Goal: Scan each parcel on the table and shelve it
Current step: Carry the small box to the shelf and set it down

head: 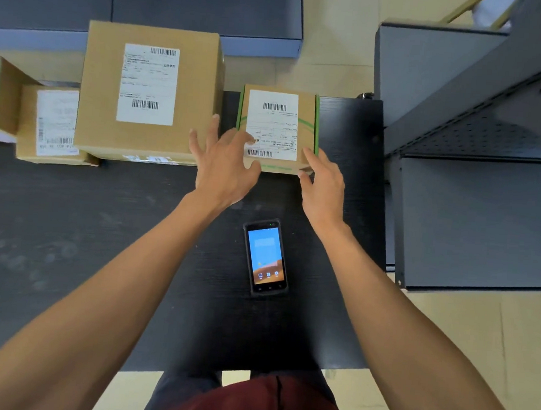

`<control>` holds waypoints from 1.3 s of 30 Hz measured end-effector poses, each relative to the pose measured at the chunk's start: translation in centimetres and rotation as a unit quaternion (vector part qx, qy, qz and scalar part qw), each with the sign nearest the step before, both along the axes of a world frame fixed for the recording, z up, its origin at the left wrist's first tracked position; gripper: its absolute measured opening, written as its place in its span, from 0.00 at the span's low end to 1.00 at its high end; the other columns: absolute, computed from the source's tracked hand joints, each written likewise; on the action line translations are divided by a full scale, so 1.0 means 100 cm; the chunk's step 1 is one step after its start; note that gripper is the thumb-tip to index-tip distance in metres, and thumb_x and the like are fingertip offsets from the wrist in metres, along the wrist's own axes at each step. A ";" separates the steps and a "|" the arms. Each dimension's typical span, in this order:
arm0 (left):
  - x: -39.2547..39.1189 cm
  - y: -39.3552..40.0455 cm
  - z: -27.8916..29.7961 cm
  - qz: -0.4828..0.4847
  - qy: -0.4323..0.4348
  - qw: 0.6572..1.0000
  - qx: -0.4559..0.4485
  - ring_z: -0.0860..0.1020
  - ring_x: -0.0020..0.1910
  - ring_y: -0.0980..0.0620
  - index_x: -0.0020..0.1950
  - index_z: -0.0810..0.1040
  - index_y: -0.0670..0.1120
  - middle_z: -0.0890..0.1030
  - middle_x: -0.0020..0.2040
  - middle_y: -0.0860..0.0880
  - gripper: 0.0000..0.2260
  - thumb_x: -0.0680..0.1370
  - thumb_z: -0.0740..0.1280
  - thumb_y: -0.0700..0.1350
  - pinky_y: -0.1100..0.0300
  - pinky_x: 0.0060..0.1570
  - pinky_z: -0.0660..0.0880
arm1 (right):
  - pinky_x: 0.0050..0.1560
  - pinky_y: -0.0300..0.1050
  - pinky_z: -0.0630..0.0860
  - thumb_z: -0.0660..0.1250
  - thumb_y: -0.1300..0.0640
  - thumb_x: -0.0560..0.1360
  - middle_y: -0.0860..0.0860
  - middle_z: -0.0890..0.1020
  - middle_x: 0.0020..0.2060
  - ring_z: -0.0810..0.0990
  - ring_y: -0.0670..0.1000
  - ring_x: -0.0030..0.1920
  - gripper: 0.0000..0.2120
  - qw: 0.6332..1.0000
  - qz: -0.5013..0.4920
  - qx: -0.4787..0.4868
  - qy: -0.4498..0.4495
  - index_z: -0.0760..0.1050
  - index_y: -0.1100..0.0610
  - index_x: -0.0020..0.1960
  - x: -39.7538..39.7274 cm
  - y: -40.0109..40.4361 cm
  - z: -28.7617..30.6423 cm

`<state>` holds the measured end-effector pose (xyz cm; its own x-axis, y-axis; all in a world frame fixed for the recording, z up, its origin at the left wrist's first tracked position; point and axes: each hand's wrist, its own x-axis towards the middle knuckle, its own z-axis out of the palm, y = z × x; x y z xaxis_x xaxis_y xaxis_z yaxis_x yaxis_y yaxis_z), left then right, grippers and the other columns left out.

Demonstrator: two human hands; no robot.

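Both hands reach over the black table (69,222) toward the small green-edged box (279,109), which sits at the table's far right, just beside the big box (149,90). The left hand (224,166) hovers with fingers spread wide over the box's near left corner, covering part of its label; whether it touches is hard to tell. The right hand (323,183) comes in at the near right corner, fingers relaxed and apart — neither hand grips anything yet. Coming from both sides likely prepares a two-handed lift. The scanner (266,257) lies screen-up on the table between the forearms, put where either hand can take it. Two more boxes (49,122) wait at the far left, labels up for scanning. Grey shelves (479,133) stand just to the right — a short carry.
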<state>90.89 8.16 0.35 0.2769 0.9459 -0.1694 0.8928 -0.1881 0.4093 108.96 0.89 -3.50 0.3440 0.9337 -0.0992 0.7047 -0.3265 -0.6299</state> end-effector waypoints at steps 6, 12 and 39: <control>-0.003 -0.043 0.016 0.015 -0.116 0.993 -0.017 0.69 0.73 0.46 0.66 0.74 0.48 0.75 0.69 0.48 0.18 0.77 0.71 0.45 0.46 0.73 0.68 | 0.63 0.53 0.79 0.69 0.65 0.79 0.51 0.79 0.66 0.75 0.51 0.61 0.24 0.998 -0.027 0.049 0.021 0.73 0.56 0.74 -0.005 -0.049 0.025; -0.018 -0.092 0.029 0.007 -0.184 0.983 -0.024 0.66 0.64 0.63 0.69 0.74 0.50 0.69 0.73 0.51 0.22 0.76 0.73 0.42 0.84 0.52 0.58 | 0.59 0.53 0.80 0.71 0.63 0.78 0.52 0.77 0.70 0.76 0.52 0.60 0.24 0.994 -0.075 0.079 0.010 0.73 0.55 0.74 -0.025 -0.114 0.052; 0.056 -0.323 0.047 -0.126 -0.277 0.950 -0.061 0.73 0.64 0.60 0.64 0.80 0.52 0.68 0.69 0.58 0.20 0.75 0.75 0.37 0.59 0.61 0.79 | 0.58 0.58 0.81 0.75 0.65 0.75 0.55 0.81 0.66 0.81 0.58 0.58 0.24 0.968 -0.225 0.101 -0.048 0.78 0.54 0.69 0.031 -0.395 0.086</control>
<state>96.52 -24.17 5.04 0.5713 0.8200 -0.0354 0.4659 -0.2885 0.8365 112.02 -38.57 5.12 0.7190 0.6841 0.1228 0.5786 -0.4912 -0.6511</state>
